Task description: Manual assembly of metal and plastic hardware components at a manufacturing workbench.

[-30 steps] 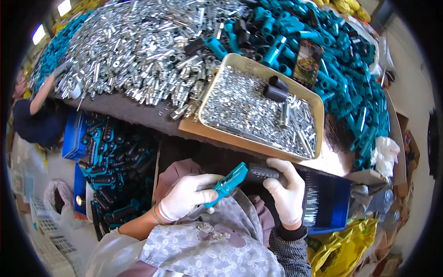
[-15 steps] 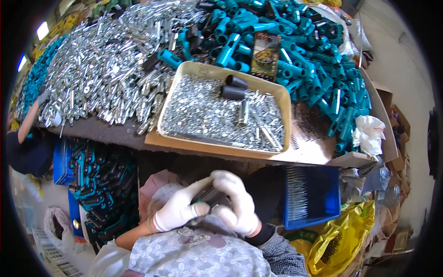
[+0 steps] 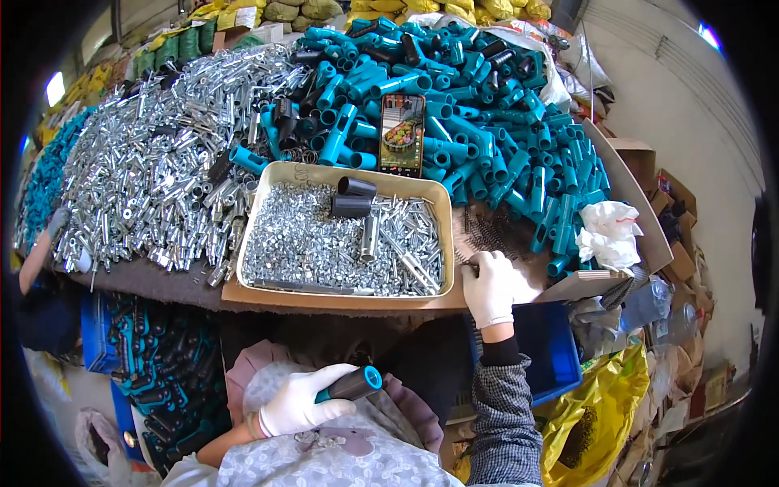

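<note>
Above my lap, my left hand (image 3: 297,402), white-gloved, is wrapped round a black cylindrical sleeve (image 3: 354,384) with a teal ring at its open end. The sleeve tilts toward the right. My right hand (image 3: 490,292), also gloved, reaches forward to the bench edge. Its fingers are curled and pressed together at a patch of small dark springs (image 3: 487,233); whatever lies between the fingertips is hidden. Just left of that hand stands a cream tray (image 3: 341,294) of small metal parts, with two black sleeves (image 3: 352,206) on top.
Loose silver metal parts (image 3: 154,187) cover the bench's left; teal tubes (image 3: 519,154) are heaped behind and right. A phone (image 3: 402,134) leans on them. Below the edge are a blue bin (image 3: 560,349) and black-and-teal pieces (image 3: 162,365). Another person's arm (image 3: 36,260) shows far left.
My hands were together above my lap; now my right hand has left and reached forward to the springs. My left hand keeps the sleeve. The whole view has shifted, showing more beyond the bench.
</note>
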A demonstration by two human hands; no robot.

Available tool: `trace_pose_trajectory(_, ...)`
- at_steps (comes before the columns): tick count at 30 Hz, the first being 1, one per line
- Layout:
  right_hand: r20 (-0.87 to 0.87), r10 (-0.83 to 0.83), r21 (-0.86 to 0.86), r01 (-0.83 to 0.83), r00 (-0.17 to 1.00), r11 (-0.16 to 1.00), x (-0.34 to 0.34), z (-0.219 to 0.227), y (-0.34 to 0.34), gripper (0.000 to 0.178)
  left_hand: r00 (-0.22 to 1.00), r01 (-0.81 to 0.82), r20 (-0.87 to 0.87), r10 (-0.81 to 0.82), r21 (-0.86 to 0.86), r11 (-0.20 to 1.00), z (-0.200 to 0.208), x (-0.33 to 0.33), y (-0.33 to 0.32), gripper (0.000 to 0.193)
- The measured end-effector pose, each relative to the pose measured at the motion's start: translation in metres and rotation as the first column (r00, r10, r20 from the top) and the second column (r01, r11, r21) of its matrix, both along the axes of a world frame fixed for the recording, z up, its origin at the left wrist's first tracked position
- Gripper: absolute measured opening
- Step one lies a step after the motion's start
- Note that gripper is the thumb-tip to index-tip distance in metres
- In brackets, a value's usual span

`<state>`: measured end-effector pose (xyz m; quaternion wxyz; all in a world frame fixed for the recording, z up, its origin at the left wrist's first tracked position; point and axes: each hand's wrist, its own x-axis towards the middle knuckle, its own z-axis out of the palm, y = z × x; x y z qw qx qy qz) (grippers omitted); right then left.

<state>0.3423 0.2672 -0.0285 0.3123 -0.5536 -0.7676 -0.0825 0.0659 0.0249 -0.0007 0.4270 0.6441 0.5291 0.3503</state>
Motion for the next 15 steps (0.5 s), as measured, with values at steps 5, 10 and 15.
trace_pose_trajectory(5, -0.422, 0.103, 0.084, -0.075, 0.901, 0.994, -0.018, 0.028, -0.024, 0.016, 0.993, -0.105, -0.054, 0.103, -0.026, 0.994, 0.014, -0.003, 0.003, 0.062)
trace_pose_trajectory(10, -0.557, 0.594, -0.158, -0.776, 0.581, 0.611, -0.05, 0.075, -0.099, 0.017, 0.983, -0.171, 0.042, 0.176, -0.108, 0.979, 0.013, -0.01, 0.01, 0.067)
trace_pose_trajectory(15, -0.51, 0.664, -0.178, -0.823, 0.546, 0.539, -0.08, 0.059, -0.123, 0.013, 0.971, 0.096, -0.229, -0.074, 0.087, 0.992, 0.015, -0.024, 0.021, 0.066)
